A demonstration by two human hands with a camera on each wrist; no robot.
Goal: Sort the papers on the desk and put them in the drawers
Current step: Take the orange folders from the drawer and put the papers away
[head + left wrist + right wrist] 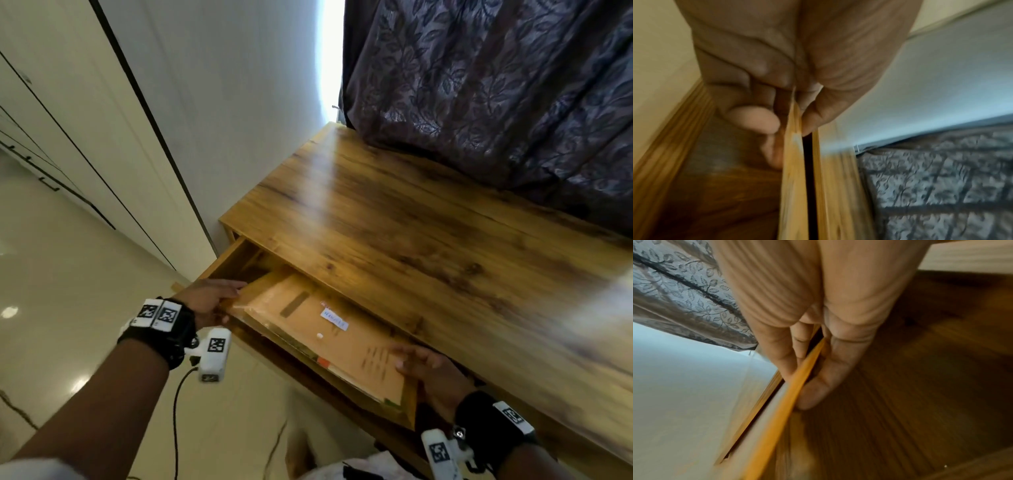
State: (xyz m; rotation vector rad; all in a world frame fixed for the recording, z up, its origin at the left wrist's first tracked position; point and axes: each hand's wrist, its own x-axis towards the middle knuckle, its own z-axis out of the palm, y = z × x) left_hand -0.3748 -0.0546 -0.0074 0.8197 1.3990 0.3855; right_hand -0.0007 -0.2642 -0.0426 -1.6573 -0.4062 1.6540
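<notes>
A stack of tan paper folders (318, 329) with a small white label lies over the open wooden drawer (236, 260) under the desk top (411, 222). My left hand (209, 298) pinches the stack's left end, thumb on top and fingers beneath, as the left wrist view shows edge-on: folders (795, 162), left hand (789, 100). My right hand (424, 370) pinches the right end of the stack; the right wrist view shows the folders (781, 402) between thumb and fingers of the right hand (809, 366). The drawer's floor below is mostly hidden by the stack.
A dark leaf-patterned curtain (496, 85) hangs over the desk's far edge. A pale wall (222, 102) and white cabinet doors (51, 120) stand to the left, glossy tile floor (68, 291) below. A black cable (176, 411) hangs from the left wrist camera.
</notes>
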